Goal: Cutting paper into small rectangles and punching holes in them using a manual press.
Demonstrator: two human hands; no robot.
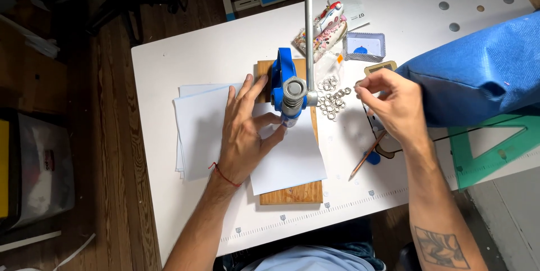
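Observation:
My left hand (244,130) lies flat on a white sheet of paper (292,158), fingers spread, thumb near the base of a blue hand press (284,80). The press stands on a wooden board (292,193) and has a long grey lever (309,18). More white sheets (194,130) lie under my left hand. My right hand (391,102) hovers beside a pile of small silver metal rings (333,99), fingertips pinched together at the pile's right edge. Whether a ring is between the fingertips cannot be made out.
Blue fabric (478,74) lies at the right over a green set square (489,150). A pencil (367,157), a small blue tray (364,46), a patterned pouch (326,29) and a few metal discs (453,26) sit on the white table (185,63). Wooden floor lies left.

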